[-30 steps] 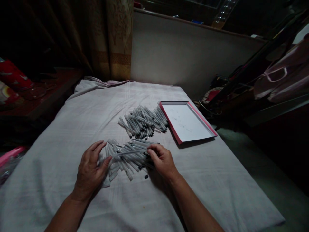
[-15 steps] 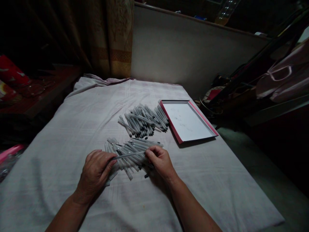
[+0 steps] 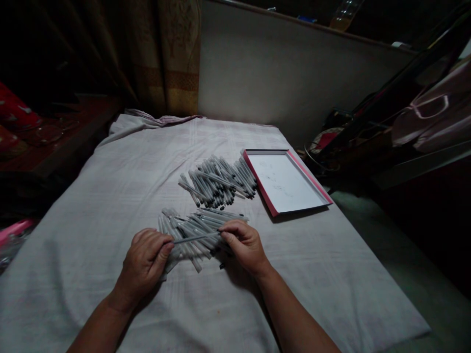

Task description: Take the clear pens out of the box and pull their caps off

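Observation:
A thin pen refill [image 3: 195, 238] stretches between my two hands just above the near pile of grey pens [image 3: 195, 230]. My left hand [image 3: 145, 262] pinches its left end with closed fingers. My right hand [image 3: 245, 245] pinches its right end, also closed. A second pile of grey pens with dark tips [image 3: 219, 181] lies further back. Both piles rest on the white cloth [image 3: 110, 196] covering the table.
A shallow white box lid with a pink rim [image 3: 287, 181] lies right of the far pile. Behind stand a pale wall panel [image 3: 275, 73] and a curtain [image 3: 172, 54]. Red items [image 3: 14, 117] sit at the left, bags and clutter [image 3: 423, 122] at the right.
My left hand went from spread over the pile to a closed pinch on the refill's end. Both hands drew slightly toward me, lifting the refill off the pile.

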`<act>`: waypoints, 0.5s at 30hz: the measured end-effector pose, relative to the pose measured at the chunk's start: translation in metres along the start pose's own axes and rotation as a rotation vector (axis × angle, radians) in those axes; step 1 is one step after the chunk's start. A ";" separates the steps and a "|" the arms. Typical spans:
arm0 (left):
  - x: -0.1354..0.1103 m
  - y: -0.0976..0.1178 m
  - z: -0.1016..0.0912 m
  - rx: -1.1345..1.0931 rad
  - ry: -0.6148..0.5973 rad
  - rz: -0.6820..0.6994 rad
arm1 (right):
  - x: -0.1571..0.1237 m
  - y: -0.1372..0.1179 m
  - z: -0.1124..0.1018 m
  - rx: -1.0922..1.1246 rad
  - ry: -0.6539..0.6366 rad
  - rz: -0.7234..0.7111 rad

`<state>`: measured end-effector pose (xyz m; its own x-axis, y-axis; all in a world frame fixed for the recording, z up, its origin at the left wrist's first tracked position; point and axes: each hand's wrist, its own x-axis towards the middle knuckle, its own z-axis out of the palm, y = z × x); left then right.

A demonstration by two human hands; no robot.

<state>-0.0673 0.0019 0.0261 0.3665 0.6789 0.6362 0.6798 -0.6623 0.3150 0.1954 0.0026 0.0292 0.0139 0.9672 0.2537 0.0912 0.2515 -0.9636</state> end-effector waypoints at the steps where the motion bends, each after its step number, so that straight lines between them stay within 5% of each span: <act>1: 0.000 0.000 0.000 -0.007 -0.005 -0.002 | -0.001 0.000 0.000 -0.019 -0.001 -0.067; 5: 0.000 0.000 -0.001 -0.028 -0.003 -0.018 | -0.002 0.000 0.001 -0.038 0.009 -0.150; 10: 0.000 0.001 0.000 -0.016 0.029 -0.014 | -0.003 0.005 0.003 -0.002 0.033 0.139; 15: 0.002 0.004 0.000 0.029 0.017 0.020 | -0.002 0.005 0.003 0.038 0.052 0.199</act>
<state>-0.0641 0.0010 0.0285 0.3691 0.6601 0.6542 0.6911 -0.6656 0.2817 0.1930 0.0021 0.0238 0.0797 0.9950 0.0608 0.0440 0.0574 -0.9974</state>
